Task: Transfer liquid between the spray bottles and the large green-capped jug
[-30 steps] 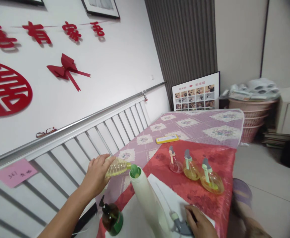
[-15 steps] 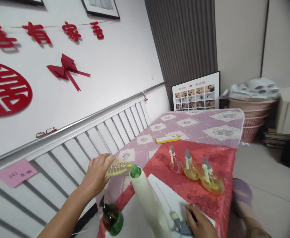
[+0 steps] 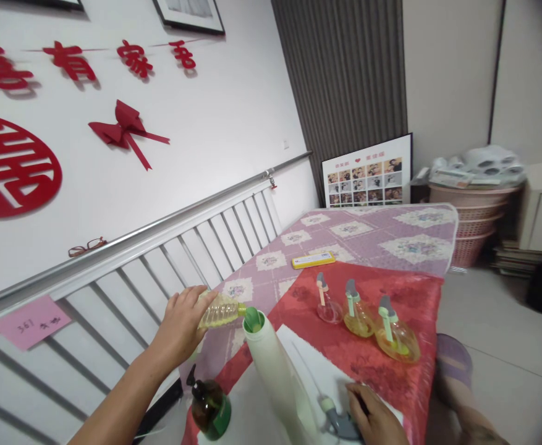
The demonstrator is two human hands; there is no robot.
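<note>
My left hand (image 3: 185,321) is closed round a clear ribbed plastic bottle (image 3: 222,311) of yellowish liquid, tipped nearly level. Its neck points into a green funnel (image 3: 253,319) set in the mouth of a tall pale green bottle (image 3: 275,371). At the lower right, my right hand (image 3: 375,414) rests low with curled fingers, beside a grey and green trigger spray head (image 3: 338,422) with a long thin tube. Whether the fingers hold anything is hidden. Below my left forearm stands a brown pump bottle (image 3: 210,408) with a green label.
Three teardrop-shaped dispenser bottles (image 3: 358,318) stand on the red cloth (image 3: 377,284), two with yellow liquid. Beyond them lies a yellow-edged flat box (image 3: 313,259). White paper (image 3: 293,340) lies under the spray head. A white railing (image 3: 182,247) runs along the left.
</note>
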